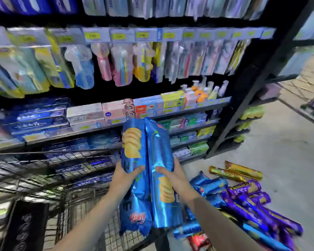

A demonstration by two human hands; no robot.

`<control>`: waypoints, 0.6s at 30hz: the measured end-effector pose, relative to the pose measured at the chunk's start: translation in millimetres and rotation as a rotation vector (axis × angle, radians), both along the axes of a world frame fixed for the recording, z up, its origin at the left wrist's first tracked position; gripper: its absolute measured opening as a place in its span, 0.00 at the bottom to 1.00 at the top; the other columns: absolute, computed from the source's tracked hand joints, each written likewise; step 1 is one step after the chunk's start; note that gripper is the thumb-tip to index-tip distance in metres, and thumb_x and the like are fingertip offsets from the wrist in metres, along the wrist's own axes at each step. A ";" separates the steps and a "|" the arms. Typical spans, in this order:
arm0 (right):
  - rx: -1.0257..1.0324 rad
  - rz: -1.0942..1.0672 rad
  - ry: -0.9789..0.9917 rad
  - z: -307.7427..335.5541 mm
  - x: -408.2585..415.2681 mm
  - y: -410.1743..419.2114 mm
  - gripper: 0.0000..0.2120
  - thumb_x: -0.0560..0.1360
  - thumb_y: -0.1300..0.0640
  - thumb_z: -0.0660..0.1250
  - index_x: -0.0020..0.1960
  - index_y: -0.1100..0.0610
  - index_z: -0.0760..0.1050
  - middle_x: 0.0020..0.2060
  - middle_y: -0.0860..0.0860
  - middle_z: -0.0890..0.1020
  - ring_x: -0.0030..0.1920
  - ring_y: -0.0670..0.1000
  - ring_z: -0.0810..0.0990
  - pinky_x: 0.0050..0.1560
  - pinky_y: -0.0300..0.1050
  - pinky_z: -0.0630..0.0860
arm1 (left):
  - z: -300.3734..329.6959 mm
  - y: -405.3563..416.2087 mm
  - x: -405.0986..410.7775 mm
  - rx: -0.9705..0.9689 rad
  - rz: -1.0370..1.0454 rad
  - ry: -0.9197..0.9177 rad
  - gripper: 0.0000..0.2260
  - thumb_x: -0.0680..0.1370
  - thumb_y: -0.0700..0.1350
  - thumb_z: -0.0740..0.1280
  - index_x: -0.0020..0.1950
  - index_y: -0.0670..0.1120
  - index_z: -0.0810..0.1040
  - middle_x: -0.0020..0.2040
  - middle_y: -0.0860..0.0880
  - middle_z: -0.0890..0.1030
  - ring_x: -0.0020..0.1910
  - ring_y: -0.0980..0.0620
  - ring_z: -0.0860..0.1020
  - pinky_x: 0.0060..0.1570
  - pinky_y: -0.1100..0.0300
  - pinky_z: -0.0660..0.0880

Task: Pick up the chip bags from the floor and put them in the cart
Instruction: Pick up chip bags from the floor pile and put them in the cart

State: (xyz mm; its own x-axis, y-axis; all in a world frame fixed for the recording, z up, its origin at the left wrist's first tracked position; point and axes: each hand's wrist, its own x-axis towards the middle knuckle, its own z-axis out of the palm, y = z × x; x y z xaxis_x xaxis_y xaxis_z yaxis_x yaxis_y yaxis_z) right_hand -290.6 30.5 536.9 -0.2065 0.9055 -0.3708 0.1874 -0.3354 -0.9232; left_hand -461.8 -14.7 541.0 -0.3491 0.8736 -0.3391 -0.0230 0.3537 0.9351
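Two tall shiny blue chip bags are held upright side by side in front of me. My left hand [124,175] grips the left blue chip bag [133,151] around its middle. My right hand [172,175] grips the right blue chip bag [161,196] the same way. Both bags hang over the right edge of the black wire cart [49,171], which fills the lower left. More snack packs lie on the floor at the right: blue ones [209,184], purple ones [252,201], gold ones [243,171] and a red one [199,240].
A dark shelf unit [243,98] with toothbrushes, toothpaste boxes and bottles stands straight ahead, close behind the cart. Grey floor [279,142] opens to the right of it. Another low shelf edge [308,113] shows at far right.
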 end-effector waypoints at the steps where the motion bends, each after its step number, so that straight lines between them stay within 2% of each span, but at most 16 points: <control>1: -0.005 0.029 0.004 -11.8 -19.1 1.4 0.27 0.68 0.56 0.75 0.63 0.54 0.68 0.54 0.51 0.80 0.52 0.50 0.80 0.46 0.30 0.76 | -14.0 -5.3 -17.6 -0.036 0.026 -0.014 0.25 0.67 0.49 0.77 0.59 0.46 0.70 0.49 0.53 0.80 0.53 0.49 0.78 0.50 0.58 0.73; 2: -0.027 0.059 0.002 -23.5 -35.8 0.8 0.26 0.68 0.56 0.76 0.62 0.53 0.69 0.53 0.51 0.81 0.52 0.50 0.80 0.48 0.33 0.76 | -27.8 -11.3 -32.5 -0.070 0.042 -0.027 0.28 0.65 0.51 0.78 0.59 0.46 0.71 0.50 0.51 0.81 0.54 0.46 0.79 0.51 0.55 0.74; 4: -0.078 0.073 -0.014 -50.2 -61.4 0.2 0.26 0.66 0.56 0.76 0.61 0.55 0.71 0.52 0.52 0.82 0.51 0.49 0.82 0.50 0.41 0.78 | -56.7 -22.7 -53.2 -0.137 0.058 -0.044 0.25 0.67 0.50 0.77 0.58 0.47 0.70 0.49 0.53 0.80 0.54 0.46 0.79 0.51 0.54 0.73; 7: -0.102 0.082 -0.076 -92.4 -83.3 1.0 0.15 0.69 0.66 0.73 0.53 0.56 0.75 0.44 0.52 0.83 0.40 0.43 0.83 0.41 0.38 0.79 | -96.0 -34.7 -66.2 -0.220 0.061 -0.062 0.27 0.66 0.50 0.77 0.59 0.46 0.70 0.54 0.51 0.79 0.56 0.47 0.77 0.53 0.54 0.72; 9: -0.122 0.036 -0.175 -121.2 -92.4 0.7 0.16 0.68 0.66 0.74 0.52 0.58 0.73 0.40 0.50 0.82 0.35 0.40 0.81 0.41 0.43 0.80 | -126.2 -38.8 -70.0 -0.273 0.065 -0.075 0.28 0.67 0.50 0.76 0.61 0.45 0.69 0.56 0.52 0.76 0.56 0.50 0.75 0.55 0.57 0.71; 11: -0.114 0.029 -0.247 -140.9 -96.2 0.1 0.18 0.67 0.67 0.74 0.53 0.58 0.71 0.40 0.50 0.81 0.31 0.37 0.79 0.34 0.36 0.77 | -152.6 -38.3 -71.0 -0.299 0.085 -0.070 0.37 0.63 0.56 0.77 0.66 0.45 0.67 0.59 0.50 0.77 0.58 0.47 0.76 0.61 0.54 0.71; 12: -0.127 0.051 -0.284 -155.6 -97.0 0.8 0.20 0.68 0.68 0.73 0.53 0.56 0.68 0.42 0.50 0.80 0.32 0.37 0.78 0.32 0.31 0.76 | -166.8 -36.8 -71.3 -0.327 0.086 -0.073 0.40 0.63 0.56 0.77 0.69 0.44 0.65 0.62 0.50 0.76 0.61 0.45 0.75 0.63 0.54 0.70; 13: -0.149 0.071 -0.322 -169.1 -97.4 1.0 0.22 0.68 0.68 0.73 0.54 0.54 0.67 0.44 0.51 0.80 0.35 0.39 0.78 0.33 0.30 0.76 | -177.8 -35.5 -70.5 -0.335 0.100 -0.063 0.40 0.66 0.52 0.76 0.71 0.44 0.61 0.62 0.50 0.74 0.63 0.45 0.74 0.63 0.56 0.69; 14: -0.173 0.085 -0.367 -182.1 -97.4 0.3 0.23 0.67 0.67 0.74 0.55 0.54 0.66 0.47 0.53 0.80 0.38 0.43 0.78 0.37 0.31 0.77 | -195.3 -33.6 -71.2 -0.347 0.119 -0.069 0.39 0.69 0.47 0.76 0.73 0.42 0.58 0.63 0.47 0.73 0.64 0.45 0.73 0.61 0.56 0.68; 15: -0.185 0.090 -0.415 -195.6 -96.0 -0.3 0.25 0.66 0.65 0.75 0.57 0.55 0.67 0.50 0.54 0.80 0.41 0.47 0.79 0.43 0.38 0.79 | -204.4 -31.2 -69.9 -0.346 0.136 -0.067 0.39 0.70 0.45 0.75 0.73 0.41 0.57 0.63 0.46 0.72 0.63 0.47 0.72 0.58 0.56 0.68; 17: -0.195 0.117 -0.533 -223.6 -92.8 -0.7 0.28 0.65 0.61 0.76 0.60 0.58 0.67 0.51 0.54 0.79 0.44 0.52 0.77 0.48 0.48 0.78 | -231.2 -28.5 -67.2 -0.369 0.152 -0.050 0.39 0.68 0.48 0.76 0.71 0.40 0.60 0.63 0.47 0.73 0.60 0.49 0.73 0.56 0.56 0.68; 18: -0.195 0.142 -0.578 -235.2 -90.9 1.0 0.28 0.65 0.59 0.76 0.60 0.59 0.67 0.50 0.53 0.78 0.44 0.51 0.76 0.45 0.47 0.76 | -244.4 -27.0 -66.8 -0.380 0.148 -0.034 0.38 0.67 0.50 0.76 0.70 0.40 0.62 0.63 0.48 0.73 0.58 0.50 0.73 0.56 0.55 0.69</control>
State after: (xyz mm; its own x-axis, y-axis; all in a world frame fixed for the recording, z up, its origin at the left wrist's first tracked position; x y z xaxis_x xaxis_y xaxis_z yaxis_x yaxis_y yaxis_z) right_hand -381.5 31.5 301.7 -0.0361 0.7884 -0.6141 0.6935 -0.4227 -0.5834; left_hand -528.5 -41.8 296.7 -0.4444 0.6253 -0.6415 -0.1281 0.6644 0.7363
